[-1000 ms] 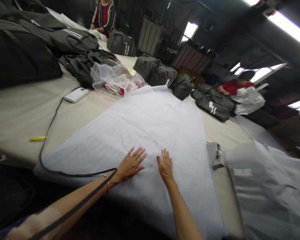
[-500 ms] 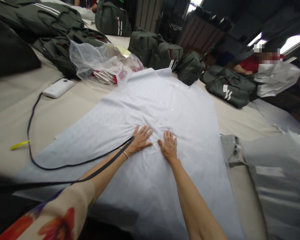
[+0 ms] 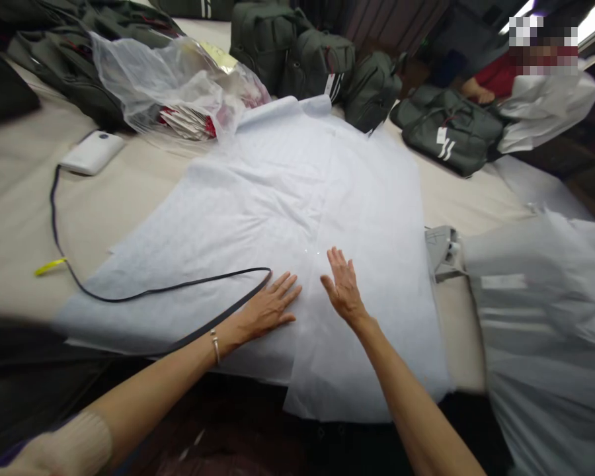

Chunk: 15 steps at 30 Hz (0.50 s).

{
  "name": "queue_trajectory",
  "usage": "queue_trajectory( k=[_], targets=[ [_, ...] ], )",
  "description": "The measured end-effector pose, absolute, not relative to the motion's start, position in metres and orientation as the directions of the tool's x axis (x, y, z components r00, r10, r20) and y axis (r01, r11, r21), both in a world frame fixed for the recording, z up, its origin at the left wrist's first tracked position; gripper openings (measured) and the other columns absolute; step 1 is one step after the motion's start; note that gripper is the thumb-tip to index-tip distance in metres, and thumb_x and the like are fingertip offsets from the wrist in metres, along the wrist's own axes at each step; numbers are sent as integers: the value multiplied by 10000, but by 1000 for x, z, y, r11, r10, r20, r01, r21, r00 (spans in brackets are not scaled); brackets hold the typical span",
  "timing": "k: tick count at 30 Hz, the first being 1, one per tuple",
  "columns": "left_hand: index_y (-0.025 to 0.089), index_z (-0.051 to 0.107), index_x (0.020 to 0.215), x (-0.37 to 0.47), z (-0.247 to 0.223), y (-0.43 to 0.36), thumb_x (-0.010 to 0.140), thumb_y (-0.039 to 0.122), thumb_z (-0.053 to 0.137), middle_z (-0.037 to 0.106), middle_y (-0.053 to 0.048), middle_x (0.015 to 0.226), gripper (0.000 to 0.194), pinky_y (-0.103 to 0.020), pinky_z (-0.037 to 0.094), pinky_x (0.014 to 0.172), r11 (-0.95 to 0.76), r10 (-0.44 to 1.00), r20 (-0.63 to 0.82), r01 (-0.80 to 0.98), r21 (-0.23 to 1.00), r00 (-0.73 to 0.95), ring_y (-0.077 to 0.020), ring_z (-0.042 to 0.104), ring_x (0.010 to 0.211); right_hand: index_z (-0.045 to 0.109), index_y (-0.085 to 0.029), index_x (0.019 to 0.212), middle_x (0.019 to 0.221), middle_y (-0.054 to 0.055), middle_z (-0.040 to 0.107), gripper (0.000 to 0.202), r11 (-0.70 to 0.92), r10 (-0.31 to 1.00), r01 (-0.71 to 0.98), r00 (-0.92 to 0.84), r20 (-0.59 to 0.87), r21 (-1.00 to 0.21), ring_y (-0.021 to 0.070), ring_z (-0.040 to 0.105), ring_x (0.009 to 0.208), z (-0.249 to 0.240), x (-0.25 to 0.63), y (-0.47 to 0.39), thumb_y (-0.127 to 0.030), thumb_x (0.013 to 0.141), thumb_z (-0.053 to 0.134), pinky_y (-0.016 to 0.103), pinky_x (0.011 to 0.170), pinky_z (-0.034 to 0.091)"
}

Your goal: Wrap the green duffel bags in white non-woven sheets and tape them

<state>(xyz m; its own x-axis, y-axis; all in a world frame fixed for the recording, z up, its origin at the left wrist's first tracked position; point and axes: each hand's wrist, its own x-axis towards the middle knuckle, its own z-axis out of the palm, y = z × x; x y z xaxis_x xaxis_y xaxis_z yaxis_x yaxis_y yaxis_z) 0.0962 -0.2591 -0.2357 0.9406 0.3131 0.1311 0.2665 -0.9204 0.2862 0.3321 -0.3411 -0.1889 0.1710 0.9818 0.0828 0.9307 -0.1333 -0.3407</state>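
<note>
White sheeting (image 3: 371, 198), thin and wrinkled in its middle, is spread over the table and hangs past the near edge. My left hand (image 3: 270, 307) lies on it with the fingers spread, palm down. My right hand (image 3: 344, 284) is open too, tilted with the thumb apart, at or just above the sheet; contact is unclear. Neither hand grips anything. A dark cord (image 3: 193, 284) loops across the sheet close to my left hand and runs to a white power bank (image 3: 93, 153) at the left.
Dark green bags (image 3: 322, 59) line the far side, one lying at the right (image 3: 449, 129). A clear plastic bag (image 3: 149, 76) holds paper tags (image 3: 186, 122). Bagged goods in translucent plastic (image 3: 540, 311) hang at the right, beside a grey tape dispenser-like object (image 3: 443, 251). Beyond, a person in red handles white plastic (image 3: 550, 109).
My hands have drawn nearer to the table's front edge, and the right one has tilted. The wrinkles between them have eased. The camera view has shifted downward.
</note>
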Motion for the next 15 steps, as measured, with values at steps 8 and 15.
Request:
queue_trajectory(
  k=[8,15],
  targets=[
    [198,377,1462,89,-242,-266,981,537,408,354,-133,1549,590,-536,132,1184,-924,308,169,253,285,936,-293,285,1441,281,-176,1512,1563,112,319,623,-143,989,975,145,3,-169,277,221,1469,-237,249,-427,-487,982,384,547,1196,148],
    [183,214,1528,86,-237,-310,908,589,528,345,-131,1555,806,-515,136,1187,-936,233,162,176,304,959,-276,262,1451,347,-154,1480,1557,112,328,577,-170,983,958,181,29,-233,267,227,1468,-243,252,-421,-442,984,405,543,1199,142]
  ],
)
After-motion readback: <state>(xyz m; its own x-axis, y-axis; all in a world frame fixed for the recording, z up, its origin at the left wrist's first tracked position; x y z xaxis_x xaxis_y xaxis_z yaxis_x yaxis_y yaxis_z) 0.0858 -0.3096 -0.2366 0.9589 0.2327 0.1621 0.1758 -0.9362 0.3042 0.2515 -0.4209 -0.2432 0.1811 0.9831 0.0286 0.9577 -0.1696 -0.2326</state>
